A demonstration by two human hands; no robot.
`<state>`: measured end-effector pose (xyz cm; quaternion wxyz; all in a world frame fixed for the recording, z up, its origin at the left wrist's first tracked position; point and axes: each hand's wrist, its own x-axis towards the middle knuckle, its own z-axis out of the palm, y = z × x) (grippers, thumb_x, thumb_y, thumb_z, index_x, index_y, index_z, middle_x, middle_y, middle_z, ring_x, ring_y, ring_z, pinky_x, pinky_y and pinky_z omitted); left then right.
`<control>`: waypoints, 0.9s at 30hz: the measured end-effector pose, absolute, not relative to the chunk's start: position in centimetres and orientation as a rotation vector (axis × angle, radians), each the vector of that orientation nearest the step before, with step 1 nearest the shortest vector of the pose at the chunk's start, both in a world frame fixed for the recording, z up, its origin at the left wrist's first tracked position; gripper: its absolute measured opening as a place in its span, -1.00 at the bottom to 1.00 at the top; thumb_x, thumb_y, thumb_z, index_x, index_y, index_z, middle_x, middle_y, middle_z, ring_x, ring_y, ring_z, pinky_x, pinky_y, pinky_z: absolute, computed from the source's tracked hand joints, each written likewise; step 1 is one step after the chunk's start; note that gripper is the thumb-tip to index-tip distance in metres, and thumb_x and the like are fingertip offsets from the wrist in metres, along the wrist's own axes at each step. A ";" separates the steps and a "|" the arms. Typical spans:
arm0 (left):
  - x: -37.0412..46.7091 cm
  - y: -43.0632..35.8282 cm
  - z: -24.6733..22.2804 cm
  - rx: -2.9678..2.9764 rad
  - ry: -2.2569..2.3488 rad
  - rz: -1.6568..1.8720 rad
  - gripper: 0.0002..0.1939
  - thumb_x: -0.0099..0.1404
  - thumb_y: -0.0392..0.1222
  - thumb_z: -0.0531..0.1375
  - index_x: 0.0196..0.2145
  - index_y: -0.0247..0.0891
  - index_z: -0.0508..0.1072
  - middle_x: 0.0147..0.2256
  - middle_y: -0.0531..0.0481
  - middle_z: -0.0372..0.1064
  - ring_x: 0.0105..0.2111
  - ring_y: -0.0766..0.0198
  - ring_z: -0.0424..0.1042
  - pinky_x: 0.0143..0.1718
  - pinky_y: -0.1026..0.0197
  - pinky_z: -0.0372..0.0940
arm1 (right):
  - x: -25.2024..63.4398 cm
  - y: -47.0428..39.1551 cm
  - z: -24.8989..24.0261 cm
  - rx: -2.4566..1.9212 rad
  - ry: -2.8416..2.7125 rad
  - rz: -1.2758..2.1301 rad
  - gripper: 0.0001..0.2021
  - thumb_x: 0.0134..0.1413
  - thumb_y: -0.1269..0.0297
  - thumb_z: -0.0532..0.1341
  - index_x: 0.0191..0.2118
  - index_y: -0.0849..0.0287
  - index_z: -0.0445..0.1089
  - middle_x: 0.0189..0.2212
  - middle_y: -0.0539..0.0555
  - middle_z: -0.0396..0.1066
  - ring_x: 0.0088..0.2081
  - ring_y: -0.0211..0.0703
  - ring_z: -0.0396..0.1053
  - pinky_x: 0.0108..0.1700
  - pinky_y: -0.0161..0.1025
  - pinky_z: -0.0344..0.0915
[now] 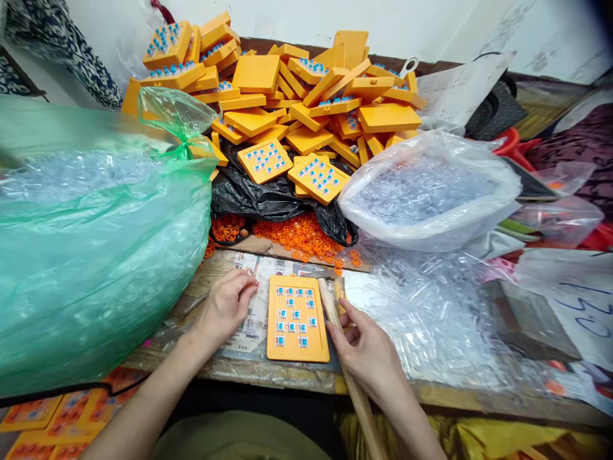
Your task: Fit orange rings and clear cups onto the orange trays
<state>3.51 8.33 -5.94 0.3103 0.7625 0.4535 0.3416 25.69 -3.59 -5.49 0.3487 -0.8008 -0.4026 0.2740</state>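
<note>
A yellow-orange plastic board [297, 348] lies flat on the bench in front of me, with several small clear-and-blue pieces [296, 314] set in its recessed face. Left of it, my left hand [225, 308] is closed in a pinch; the tiny thing at its fingertips is too small to name. My right hand [368, 342] is to the right of the board, fingers curved and apart. Its thumb lies over a wooden handle [357, 396] that slants down past the bench edge. Some of the right fingers are partly hidden.
Many yellow boards [257, 73] are heaped at the back on a black bag [258, 195]. Orange rings [306, 236] lie below. A green bag [96, 255] bulges at left; a white bag [426, 236] of clear pieces and loose clear plastic [431, 326] are at right.
</note>
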 end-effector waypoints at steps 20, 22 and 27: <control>5.4 6.9 -5.0 1.649 1.014 0.983 -0.54 0.13 -0.35 0.23 0.01 -0.14 0.48 -0.27 -0.06 0.46 -0.22 0.12 0.39 0.05 0.09 0.23 | 23.8 -6.2 -4.5 -1.722 -1.021 0.838 -0.54 0.12 0.06 0.23 0.11 0.09 0.39 -0.24 0.13 0.56 -0.38 -0.04 0.52 -0.33 -0.11 0.50; 6.6 6.9 -4.7 1.521 0.973 0.960 -0.48 0.07 -0.39 0.27 0.02 -0.13 0.47 -0.31 -0.02 0.44 -0.24 0.13 0.37 0.08 0.10 0.19 | 23.3 -6.0 -4.5 -1.760 -1.228 0.647 -0.58 0.17 0.13 0.18 0.13 0.08 0.38 0.00 0.16 0.48 -0.07 0.07 0.49 -0.04 -0.02 0.45; 7.5 7.1 -4.8 1.498 0.962 0.939 -0.40 0.04 -0.43 0.29 0.06 -0.13 0.44 -0.34 0.00 0.43 -0.23 0.13 0.36 0.09 0.13 0.17 | 22.8 -5.2 -3.9 -1.705 -1.597 0.485 -0.53 0.28 0.33 0.06 0.27 -0.05 0.18 0.17 0.04 0.32 0.14 -0.04 0.34 0.11 -0.09 0.35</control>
